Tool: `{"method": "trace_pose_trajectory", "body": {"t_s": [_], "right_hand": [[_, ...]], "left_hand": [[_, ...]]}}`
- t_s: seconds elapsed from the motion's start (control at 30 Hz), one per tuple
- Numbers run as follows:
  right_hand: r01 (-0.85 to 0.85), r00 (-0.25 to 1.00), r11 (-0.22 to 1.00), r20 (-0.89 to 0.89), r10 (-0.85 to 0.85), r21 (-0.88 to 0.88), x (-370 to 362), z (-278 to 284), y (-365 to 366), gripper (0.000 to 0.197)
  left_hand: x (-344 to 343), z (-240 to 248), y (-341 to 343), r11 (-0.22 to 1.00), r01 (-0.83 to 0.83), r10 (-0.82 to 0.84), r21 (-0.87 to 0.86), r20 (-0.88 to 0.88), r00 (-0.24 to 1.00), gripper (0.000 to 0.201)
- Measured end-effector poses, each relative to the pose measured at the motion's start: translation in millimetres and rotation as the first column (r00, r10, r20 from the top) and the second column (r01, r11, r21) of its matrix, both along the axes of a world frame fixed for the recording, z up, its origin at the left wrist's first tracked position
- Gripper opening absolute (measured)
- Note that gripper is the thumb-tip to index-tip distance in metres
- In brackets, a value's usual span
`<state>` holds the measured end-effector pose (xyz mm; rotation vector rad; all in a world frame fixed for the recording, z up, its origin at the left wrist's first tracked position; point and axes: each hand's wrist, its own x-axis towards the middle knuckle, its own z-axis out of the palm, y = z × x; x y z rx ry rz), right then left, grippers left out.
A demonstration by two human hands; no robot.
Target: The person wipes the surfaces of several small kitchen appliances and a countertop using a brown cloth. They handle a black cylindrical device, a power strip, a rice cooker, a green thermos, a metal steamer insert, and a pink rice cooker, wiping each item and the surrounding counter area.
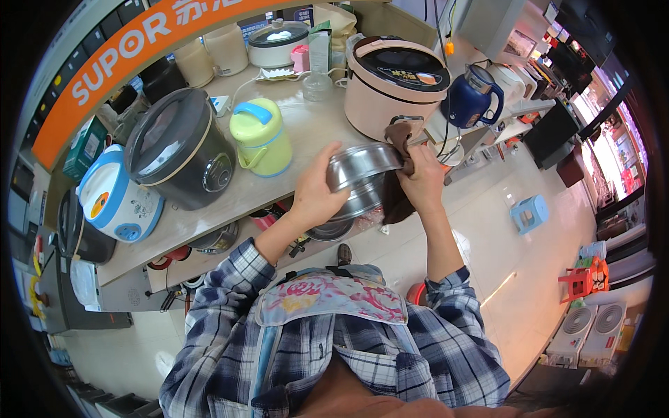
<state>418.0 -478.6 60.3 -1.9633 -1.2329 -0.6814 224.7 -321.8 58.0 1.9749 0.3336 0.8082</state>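
A shiny stainless steel pot [359, 198], tilted on its side, is held up in front of the shelf's edge. My left hand [317, 189] grips its left side, thumb and fingers around the rim. A dark brown cloth [397, 202] is bunched in my right hand [421, 180], whose fingers are closed on it against the pot's right side. Part of the cloth hangs below that hand, and another part sticks up above it. Just behind stands a large pink rice cooker [380, 101] with a black lid top. A small lime-green pail-shaped container [261, 139] with a blue handle is left of my left hand.
On the shelf [209, 233] at left stand a black rice cooker [185, 150] and a blue-and-white cooker [122, 198]. A blue kettle [474, 97] sits at right, near hanging cables. Pans lie on a lower shelf. A blue stool [529, 212] stands on the floor.
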Motion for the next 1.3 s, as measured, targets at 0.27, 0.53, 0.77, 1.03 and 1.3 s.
{"method": "trace_pose_trajectory", "body": {"t_s": [0.27, 0.53, 0.77, 1.03, 1.3], "right_hand": [[0.054, 0.492, 0.961, -0.845, 0.211, 0.272, 11, -81, -51, 0.024], [0.111, 0.417, 0.713, -0.683, 0.599, 0.693, 3, 12, -90, 0.042], [0.012, 0.465, 0.918, -0.815, 0.346, 0.397, -27, -35, 24, 0.046], [-0.613, 0.407, 0.753, -0.723, 0.559, 0.238, -82, -29, 58, 0.053], [-0.474, 0.853, 0.419, -0.287, 0.436, -0.775, -90, -36, 38, 0.028]], "left_hand": [[9, 1, 9, 0.754, 0.048, -0.002, -0.655, 0.071, 0.997, 0.060], [7, -14, 12, 0.546, 0.047, 0.090, -0.837, 0.114, 0.989, 0.049], [7, -24, -9, 0.978, -0.010, 0.023, -0.210, 0.060, 0.998, 0.056], [2, -5, 7, 0.980, -0.006, 0.036, -0.200, 0.146, 0.989, 0.053], [0, -21, 42, 0.987, 0.003, -0.007, -0.163, -0.024, 1.000, 0.053]]}}
